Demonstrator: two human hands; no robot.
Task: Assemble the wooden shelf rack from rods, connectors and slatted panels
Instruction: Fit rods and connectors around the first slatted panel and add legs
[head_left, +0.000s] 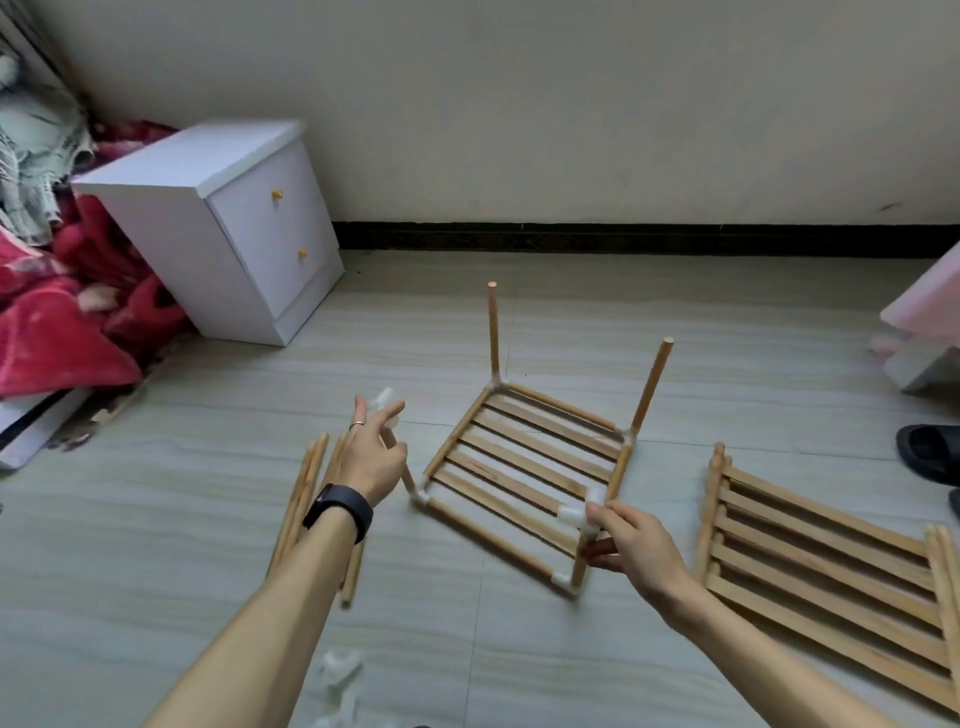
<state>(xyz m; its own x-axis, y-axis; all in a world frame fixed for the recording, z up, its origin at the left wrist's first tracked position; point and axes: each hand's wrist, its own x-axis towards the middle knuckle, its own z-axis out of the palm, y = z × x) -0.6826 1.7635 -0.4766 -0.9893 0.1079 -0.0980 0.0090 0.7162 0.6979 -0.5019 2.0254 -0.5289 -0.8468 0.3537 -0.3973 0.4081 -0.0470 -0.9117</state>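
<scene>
Head view, only one. The light-wood slatted panel framed in round rods (524, 462) lay flat on the grey tiled floor (519, 665), centre, with a white corner joint at each corner. The two far upright wooden rods (493, 332) stood in the far corners with bare tops.

The right hand (631, 545) pinched the near-right white plastic connector (582, 514), fingers and thumb curled round it, on top of the near-right upright rod (579, 564). The left hand (371, 457) had its fingers spread and mostly straight, tips at the near-left white plastic connector (387, 408). That one was blurred and no closed grasp showed.

A bundle of loose wooden rods (306, 499) lay left of the frame, spare slatted wooden panels (826, 561) lay to the right, and spare white connectors (340, 670) lay near the bottom edge.

Judgement: the parts look light and stiff. The thin rods would likely lever or snap sideways. The plastic is smooth and push-fit. Best to steady each rod low by its joint and press the connector straight down.
</scene>
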